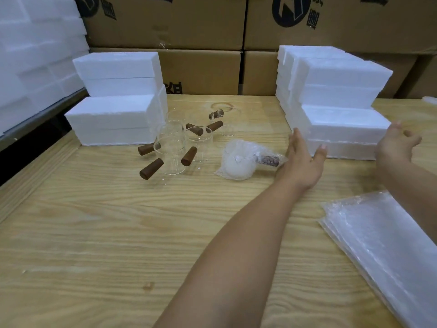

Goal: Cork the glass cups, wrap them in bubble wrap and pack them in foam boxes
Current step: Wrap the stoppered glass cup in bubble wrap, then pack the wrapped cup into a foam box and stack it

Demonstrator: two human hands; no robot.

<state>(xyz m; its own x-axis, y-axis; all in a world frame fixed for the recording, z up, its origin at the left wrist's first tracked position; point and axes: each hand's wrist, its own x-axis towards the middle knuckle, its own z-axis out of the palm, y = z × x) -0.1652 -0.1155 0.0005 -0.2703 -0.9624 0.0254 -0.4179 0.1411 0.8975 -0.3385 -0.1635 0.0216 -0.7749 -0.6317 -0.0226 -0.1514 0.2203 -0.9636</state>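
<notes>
Blurred by motion: fingertips of the right hand [397,143]. Below it, bubble wrap sheets [387,252] cut off by the right and bottom edges. Left of the left hand [302,162], glass cups [172,152] overlapping, count unclear. Just beside it, wrapped cup [238,162] veiled, contents indistinct.

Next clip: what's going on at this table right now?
A person reaches with both hands for the lowest front foam box of the right-hand stack. The left hand, fingers straight, is at its left end. The right hand, relaxed and holding nothing, is at its right end. One wrapped cup lies in bubble wrap on the table beside the left hand. Unwrapped glass cups cluster by the left foam stack, and spare bubble wrap sheets lie near right.
</notes>
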